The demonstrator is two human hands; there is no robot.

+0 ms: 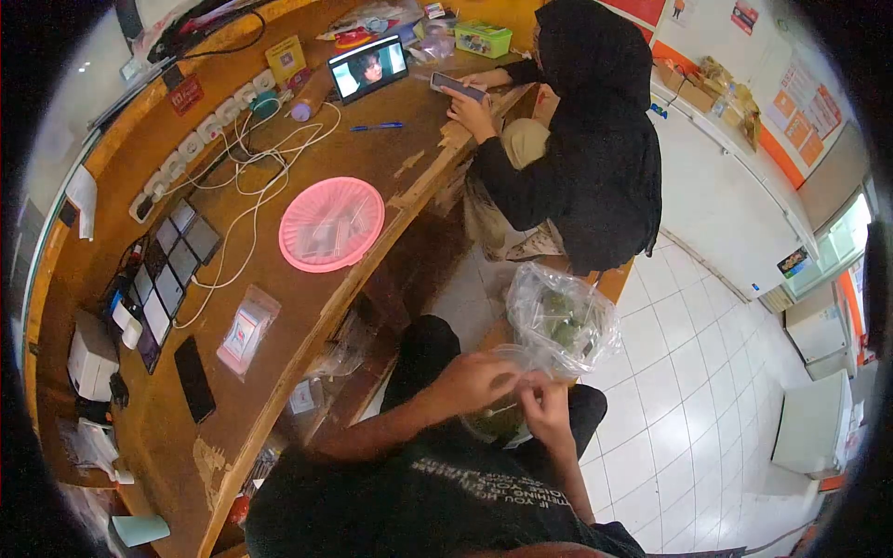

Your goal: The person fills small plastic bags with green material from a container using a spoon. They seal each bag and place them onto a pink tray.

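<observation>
Lower centre of frame: left hand (pixel 474 381) and right hand (pixel 549 414) meet over the lap, both on the gathered neck of a clear plastic bag (pixel 563 321). The bag sits just above the hands, puffed up, with green lumps inside. Left hand's fingers are curled and pinching the plastic. Right hand's thumb and fingertips (pixel 532 386) are nipped on the same bunched spot, so both are grasping the bag, neither loose. Under the hands there is a second clear wrapper with green stuff (pixel 498 423) on the lap; too blurred to say bowl or bag. Progress, judging from this alone: the green contents are all inside the bag and the neck looks bunched, not spread. Can't tell if there's a knot there or if it is tied or undone, so the work at the neck looks unfinished. Left half of frame: long wooden counter (pixel 372 177) with a pink round lid (pixel 331 224), white cables (pixel 251 186), a row of phones (pixel 167 270), a black phone (pixel 194 378) and a small packet (pixel 247 330). Upper centre: tablet (pixel 369 67) showing video, blue pen (pixel 377 126), green box (pixel 483 39). Top right of centre: another person in black (pixel 595 139) sits at the counter, well apart, holding a phone (pixel 458 86). White tiled floor (pixel 688 372) on the right.
</observation>
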